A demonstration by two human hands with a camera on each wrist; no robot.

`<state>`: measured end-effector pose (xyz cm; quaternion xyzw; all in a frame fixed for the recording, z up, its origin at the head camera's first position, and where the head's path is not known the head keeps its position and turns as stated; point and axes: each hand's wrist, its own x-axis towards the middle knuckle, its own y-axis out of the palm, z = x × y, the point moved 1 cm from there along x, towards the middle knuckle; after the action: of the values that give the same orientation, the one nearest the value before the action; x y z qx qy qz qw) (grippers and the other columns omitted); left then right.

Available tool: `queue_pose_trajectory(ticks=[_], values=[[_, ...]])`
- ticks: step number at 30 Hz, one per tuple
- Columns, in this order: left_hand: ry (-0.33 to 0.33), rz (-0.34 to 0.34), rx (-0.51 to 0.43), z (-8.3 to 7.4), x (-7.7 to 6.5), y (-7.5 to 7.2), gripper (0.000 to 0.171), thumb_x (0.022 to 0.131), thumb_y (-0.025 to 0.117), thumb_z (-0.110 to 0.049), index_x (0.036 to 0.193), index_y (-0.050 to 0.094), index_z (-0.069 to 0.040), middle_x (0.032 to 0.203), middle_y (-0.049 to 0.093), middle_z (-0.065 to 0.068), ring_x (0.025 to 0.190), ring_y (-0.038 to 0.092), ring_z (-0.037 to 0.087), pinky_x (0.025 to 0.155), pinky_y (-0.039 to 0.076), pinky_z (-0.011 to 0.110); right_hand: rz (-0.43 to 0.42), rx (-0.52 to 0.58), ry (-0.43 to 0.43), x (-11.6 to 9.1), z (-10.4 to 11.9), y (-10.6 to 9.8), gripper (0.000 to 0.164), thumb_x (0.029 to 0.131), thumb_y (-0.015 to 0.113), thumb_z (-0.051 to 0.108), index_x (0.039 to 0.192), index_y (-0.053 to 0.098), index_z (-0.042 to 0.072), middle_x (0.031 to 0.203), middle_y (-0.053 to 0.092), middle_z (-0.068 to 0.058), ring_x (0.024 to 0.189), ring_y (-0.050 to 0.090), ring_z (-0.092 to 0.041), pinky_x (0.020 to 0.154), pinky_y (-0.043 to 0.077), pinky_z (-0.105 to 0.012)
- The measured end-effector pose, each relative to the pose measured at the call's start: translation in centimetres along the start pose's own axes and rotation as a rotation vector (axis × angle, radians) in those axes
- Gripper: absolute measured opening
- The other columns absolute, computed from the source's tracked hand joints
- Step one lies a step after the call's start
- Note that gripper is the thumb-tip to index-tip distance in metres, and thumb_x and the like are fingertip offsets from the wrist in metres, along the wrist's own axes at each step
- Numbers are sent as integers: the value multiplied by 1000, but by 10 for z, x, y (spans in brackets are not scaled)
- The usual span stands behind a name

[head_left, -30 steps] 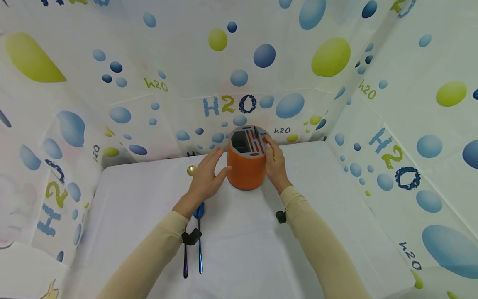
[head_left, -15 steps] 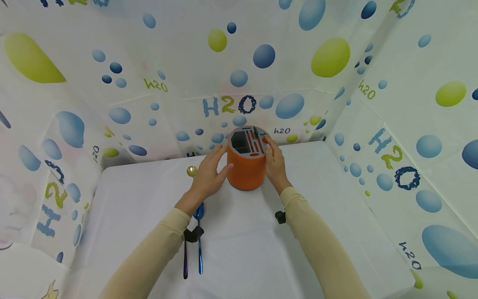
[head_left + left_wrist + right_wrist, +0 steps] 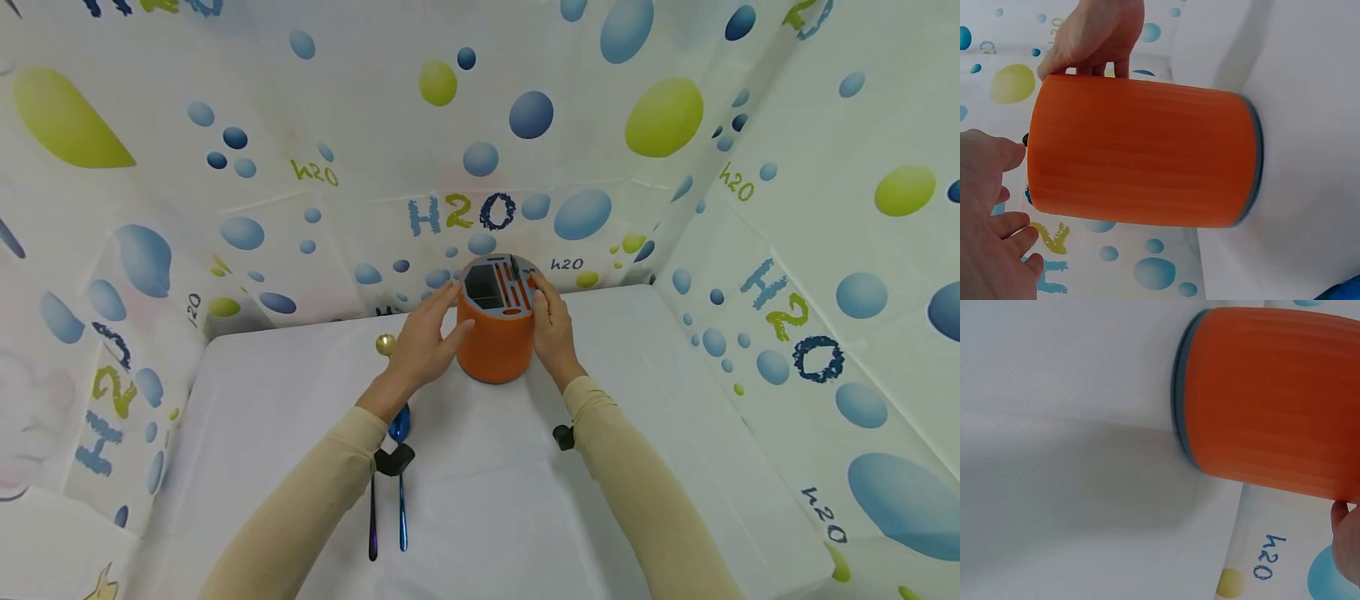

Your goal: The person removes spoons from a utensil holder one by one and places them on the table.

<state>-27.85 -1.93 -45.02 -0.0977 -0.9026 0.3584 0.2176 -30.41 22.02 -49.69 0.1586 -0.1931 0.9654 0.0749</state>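
Note:
An orange cylindrical utensil holder (image 3: 495, 346) with a grey slotted top stands upright at the back of the table. A dark item (image 3: 514, 265) sticks up from one slot. My left hand (image 3: 423, 342) is at its left side, fingers extended and thumb spread toward its front; in the left wrist view there is a gap between that hand (image 3: 997, 219) and the rim. On the other side, my right hand (image 3: 553, 329) rests its fingers against the holder near the rim. The right wrist view shows only a little of that hand (image 3: 1347, 540) touching the holder's wall.
Left of the holder lies a blue spoon (image 3: 400, 425), its handle toward me. Beside it is a dark purple handle (image 3: 372, 533), its other end hidden by my arm. A round gold end (image 3: 386, 344) shows past my left hand. Patterned sheeting (image 3: 480, 158) encloses the white table (image 3: 480, 517).
My left hand has shifted slightly right, its thumb now farther across the front of the holder. The right hand and the holder stay in place.

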Motion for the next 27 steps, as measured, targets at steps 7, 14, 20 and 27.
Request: queue_pose_trajectory(ticks=[7, 14, 20, 27], values=[[11, -1, -18, -3, 8, -1, 64, 106, 59, -39, 162, 38, -16, 168, 37, 7, 155, 35, 32, 123, 32, 59, -3, -2, -2, 0, 0, 0, 48, 114, 33, 38, 158, 45, 23, 167, 39, 2, 153, 38, -20, 127, 30, -45], [21, 16, -38, -5, 17, -1, 62, 108, 57, -37, 161, 39, -10, 168, 37, 11, 155, 36, 32, 125, 30, 54, -7, -4, -9, 1, 0, 0, 47, 114, 34, 36, 158, 46, 21, 166, 40, 2, 152, 39, -19, 126, 30, -42], [20, 25, -32, -7, 23, -2, 59, 109, 54, -37, 160, 40, -11, 169, 35, 10, 156, 34, 31, 126, 29, 53, -8, 1, -11, 2, 1, -1, 47, 114, 34, 35, 158, 46, 21, 166, 41, 2, 152, 40, -19, 126, 31, -42], [56, 12, -41, -11, 31, -2, 58, 109, 52, -36, 160, 41, -11, 168, 37, 11, 156, 35, 31, 126, 30, 51, -4, 0, 4, 1, 1, -1, 47, 114, 33, 35, 158, 45, 22, 165, 42, 2, 151, 41, -21, 126, 32, -44]])
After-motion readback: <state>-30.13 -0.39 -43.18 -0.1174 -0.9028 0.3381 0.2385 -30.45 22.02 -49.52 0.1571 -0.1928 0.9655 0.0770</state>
